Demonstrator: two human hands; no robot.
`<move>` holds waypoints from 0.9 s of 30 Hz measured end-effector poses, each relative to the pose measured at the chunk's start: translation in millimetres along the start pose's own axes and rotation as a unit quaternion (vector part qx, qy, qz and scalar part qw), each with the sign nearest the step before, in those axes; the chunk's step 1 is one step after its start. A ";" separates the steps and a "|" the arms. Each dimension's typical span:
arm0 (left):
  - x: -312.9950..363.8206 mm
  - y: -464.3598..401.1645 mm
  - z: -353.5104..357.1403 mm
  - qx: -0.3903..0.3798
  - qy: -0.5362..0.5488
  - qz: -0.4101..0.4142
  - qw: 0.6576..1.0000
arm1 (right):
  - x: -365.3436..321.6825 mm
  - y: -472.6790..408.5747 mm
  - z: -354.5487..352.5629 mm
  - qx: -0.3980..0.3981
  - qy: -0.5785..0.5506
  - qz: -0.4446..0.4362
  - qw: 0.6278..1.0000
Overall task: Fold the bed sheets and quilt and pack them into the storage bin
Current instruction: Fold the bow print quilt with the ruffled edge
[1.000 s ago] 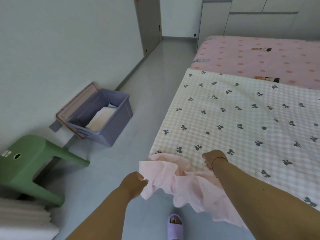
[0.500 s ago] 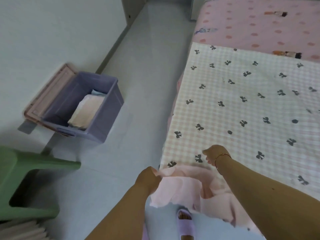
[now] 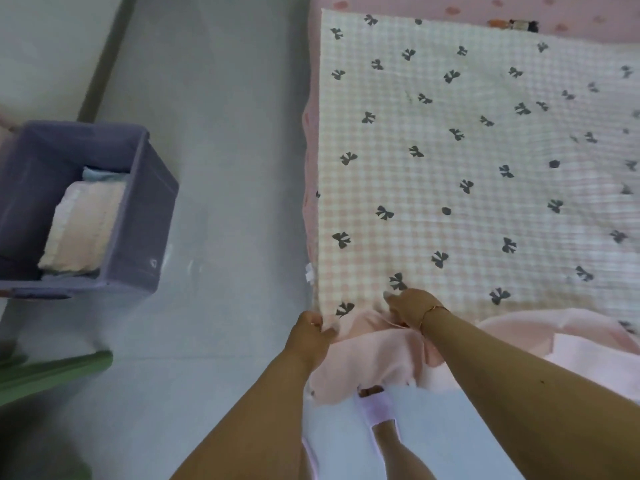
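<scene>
Pinching quilt [image 3: 450, 161] corner: left hand [image 3: 311, 332] | right hand [image 3: 410, 304] grips edge | white tag [image 3: 309, 273] unreadable

The single head camera looked steeply down, close over the bed's [image 3: 485, 168] near left corner and floor [image 3: 225, 168].

I count two hands, the left hand [image 3: 309, 336] and the right hand [image 3: 410, 305]. One checked quilt [image 3: 467, 168] with bows lies on one bed [image 3: 571, 15]. One purple storage bin [image 3: 138, 216] holds two folded pieces: a cream one [image 3: 83, 233] and a blue one [image 3: 104, 174]. One slipper [image 3: 377, 408], one green stool [image 3: 52, 372].
</scene>
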State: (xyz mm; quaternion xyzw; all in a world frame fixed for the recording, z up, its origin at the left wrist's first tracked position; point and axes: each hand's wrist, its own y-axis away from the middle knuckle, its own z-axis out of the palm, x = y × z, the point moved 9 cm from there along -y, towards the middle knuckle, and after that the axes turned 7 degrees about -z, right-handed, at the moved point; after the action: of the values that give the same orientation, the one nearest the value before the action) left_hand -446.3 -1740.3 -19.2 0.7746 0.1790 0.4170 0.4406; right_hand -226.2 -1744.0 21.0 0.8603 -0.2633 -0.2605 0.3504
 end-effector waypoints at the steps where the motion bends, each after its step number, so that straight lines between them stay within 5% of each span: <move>1: 1.8 -0.2 2.2 -0.012 0.000 0.005 1.000 | -3.0 0.8 2.0 0.003 0.020 -0.015 1.000; 4: -4.2 1.3 3.4 -0.027 -0.048 0.014 0.998 | -9.8 8.2 6.0 -0.011 0.065 -0.030 0.997; 10: -34.1 -3.0 -18.8 0.062 -0.160 0.015 0.985 | -0.3 10.5 -1.6 0.021 -0.002 0.018 1.000; 19: -29.9 -12.4 -0.9 -0.044 0.108 -0.033 0.993 | 15.1 9.6 -1.7 0.037 -0.111 0.019 0.993; 27: -37.0 2.4 0.7 -0.050 0.094 -0.017 0.994 | 31.7 17.5 -7.4 0.109 -0.100 0.021 0.989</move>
State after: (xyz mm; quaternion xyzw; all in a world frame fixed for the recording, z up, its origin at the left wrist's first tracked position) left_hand -467.7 -1765.8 -35.4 0.7058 0.2115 0.4889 0.4670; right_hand -203.3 -1771.5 30.1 0.8569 -0.3422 -0.3078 0.2323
